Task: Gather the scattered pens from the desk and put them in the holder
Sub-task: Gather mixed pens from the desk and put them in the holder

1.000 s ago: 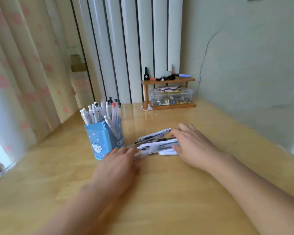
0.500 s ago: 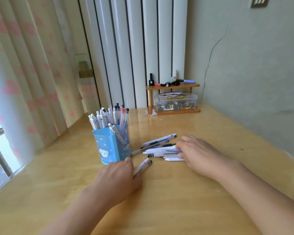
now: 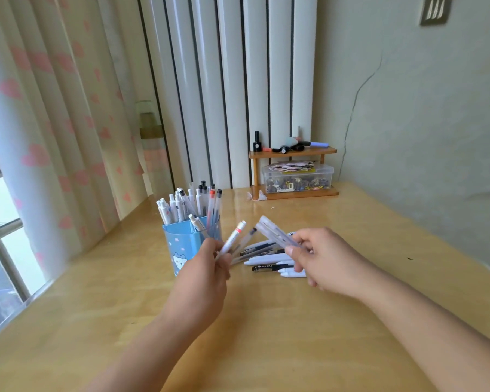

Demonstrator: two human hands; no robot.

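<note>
A blue pen holder (image 3: 178, 246) with a cat print stands on the wooden desk (image 3: 266, 335), filled with several upright pens (image 3: 190, 205). My left hand (image 3: 203, 281) is raised just right of the holder, shut on two pens (image 3: 235, 239), one with a red band, the other dark-tipped. My right hand (image 3: 323, 261) is lifted above the desk and pinches clear pens (image 3: 275, 232) that point up and left. Under and between my hands, several loose pens (image 3: 269, 263) lie in a heap on the desk.
A small wooden shelf (image 3: 293, 172) at the back of the desk carries small bottles and a clear box of oddments. A pink-heart curtain (image 3: 54, 123) and a window hang at the left. A grey wall borders the desk's right side.
Both hands have lifted off the desk. The left hand closed on two pens and raised them beside the holder; the right hand picked clear pens out of the heap.
</note>
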